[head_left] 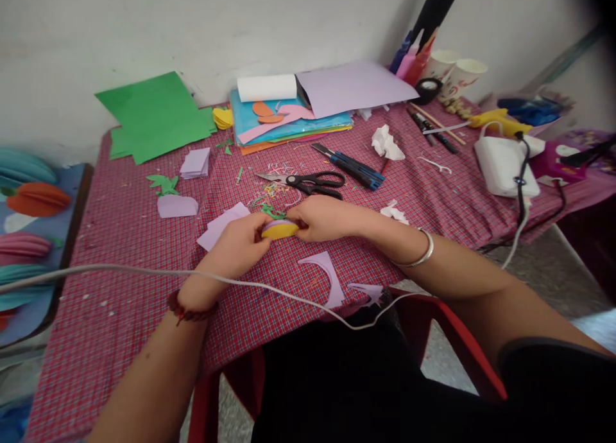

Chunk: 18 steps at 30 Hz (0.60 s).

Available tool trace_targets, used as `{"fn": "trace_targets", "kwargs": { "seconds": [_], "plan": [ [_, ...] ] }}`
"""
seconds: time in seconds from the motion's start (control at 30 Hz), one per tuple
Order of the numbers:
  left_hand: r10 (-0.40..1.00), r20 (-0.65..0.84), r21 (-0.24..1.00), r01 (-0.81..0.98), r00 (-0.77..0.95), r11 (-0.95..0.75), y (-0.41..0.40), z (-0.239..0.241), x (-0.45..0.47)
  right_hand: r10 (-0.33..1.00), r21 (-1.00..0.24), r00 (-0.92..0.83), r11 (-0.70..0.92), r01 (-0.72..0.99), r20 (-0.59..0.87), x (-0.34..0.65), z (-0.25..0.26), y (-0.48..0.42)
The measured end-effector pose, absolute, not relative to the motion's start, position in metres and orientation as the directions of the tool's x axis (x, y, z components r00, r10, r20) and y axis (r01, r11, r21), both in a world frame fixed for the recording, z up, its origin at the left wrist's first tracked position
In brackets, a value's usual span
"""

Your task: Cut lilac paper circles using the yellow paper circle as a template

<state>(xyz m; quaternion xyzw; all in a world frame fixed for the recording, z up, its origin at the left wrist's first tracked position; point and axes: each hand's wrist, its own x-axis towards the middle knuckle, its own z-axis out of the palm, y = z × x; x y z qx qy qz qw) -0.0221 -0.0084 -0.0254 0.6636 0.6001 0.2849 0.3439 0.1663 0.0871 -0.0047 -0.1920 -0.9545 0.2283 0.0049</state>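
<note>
Between my two hands I hold a small yellow paper piece [280,230] with a purple paper layer along its upper edge. My left hand [240,243] pinches its left end, and my right hand [325,218] grips the right end. Just beyond it lie green paper scraps [270,210]. A sheet of purple paper [222,226] rests beside my left hand. Black-handled scissors [308,181] lie beyond my right hand, with a blue utility knife [353,165] farther back. Curved purple offcuts [332,277] lie nearer the table edge.
Green sheets [149,119] lean at the back left. A stack of coloured paper [293,125] is at the back. Paper cups [464,77], a yellow glue gun [500,122] and a white power box [505,167] stand right. A white cable [289,293] crosses in front of me.
</note>
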Motion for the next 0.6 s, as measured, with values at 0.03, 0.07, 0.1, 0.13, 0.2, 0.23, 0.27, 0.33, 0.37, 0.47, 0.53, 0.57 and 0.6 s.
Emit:
{"fn": "trace_targets", "kwargs": {
  "seconds": [0.03, 0.07, 0.1, 0.13, 0.2, 0.23, 0.27, 0.33, 0.37, 0.47, 0.53, 0.57, 0.6],
  "plan": [
    [0.995, -0.023, 0.826, 0.562, 0.099, -0.037, -0.009, -0.024, -0.022, 0.374, -0.489, -0.924, 0.793, 0.363, -0.079, 0.166, -0.005, 0.088],
    [0.998, -0.008, 0.861, 0.508, 0.067, -0.027, -0.009, -0.021, -0.021, 0.372, -0.568, -0.924, 0.743, 0.354, -0.091, 0.167, -0.005, 0.089],
    [1.000, 0.007, 0.899, 0.438, 0.026, -0.018, -0.009, -0.017, -0.020, 0.360, -0.667, -0.927, 0.665, 0.336, -0.108, 0.167, -0.005, 0.090],
    [1.000, 0.020, 0.935, 0.356, -0.020, -0.011, -0.009, -0.012, -0.020, 0.343, -0.767, -0.931, 0.561, 0.310, -0.125, 0.167, -0.004, 0.091],
    [0.995, 0.027, 0.983, 0.182, -0.095, -0.009, -0.010, -0.001, -0.017, 0.308, -0.908, -0.940, 0.337, 0.250, -0.145, 0.168, -0.001, 0.092],
    [0.991, 0.028, 0.995, 0.100, -0.130, -0.015, -0.011, 0.003, -0.015, 0.299, -0.942, -0.944, 0.251, 0.222, -0.143, 0.168, 0.000, 0.092],
    [0.985, 0.032, 0.999, 0.024, -0.172, -0.028, -0.011, 0.007, -0.013, 0.300, -0.961, -0.945, 0.193, 0.196, -0.133, 0.168, 0.001, 0.092],
    [0.968, 0.027, 0.990, -0.128, -0.249, -0.061, -0.012, 0.010, -0.007, 0.320, -0.980, -0.943, 0.136, 0.145, -0.095, 0.167, 0.002, 0.090],
    [0.961, 0.011, 0.980, -0.188, -0.278, -0.065, -0.013, 0.009, -0.004, 0.334, -0.986, -0.940, 0.123, 0.114, -0.067, 0.166, 0.002, 0.089],
    [0.952, -0.048, 0.965, -0.260, -0.302, -0.034, -0.014, 0.003, 0.005, 0.365, -0.995, -0.931, 0.099, 0.018, 0.019, 0.162, 0.000, 0.087],
    [0.957, -0.061, 0.979, -0.203, -0.285, 0.002, -0.015, -0.004, 0.010, 0.360, -0.997, -0.931, 0.063, -0.050, 0.069, 0.160, -0.004, 0.086],
    [0.959, -0.055, 0.990, -0.143, -0.278, 0.015, -0.015, -0.007, 0.012, 0.353, -0.996, -0.931, 0.041, -0.077, 0.087, 0.158, -0.006, 0.085],
    [0.961, -0.037, 0.998, -0.067, -0.275, 0.019, -0.016, -0.008, 0.014, 0.352, -0.995, -0.930, 0.025, -0.100, 0.102, 0.157, -0.008, 0.084]
  ]
}}
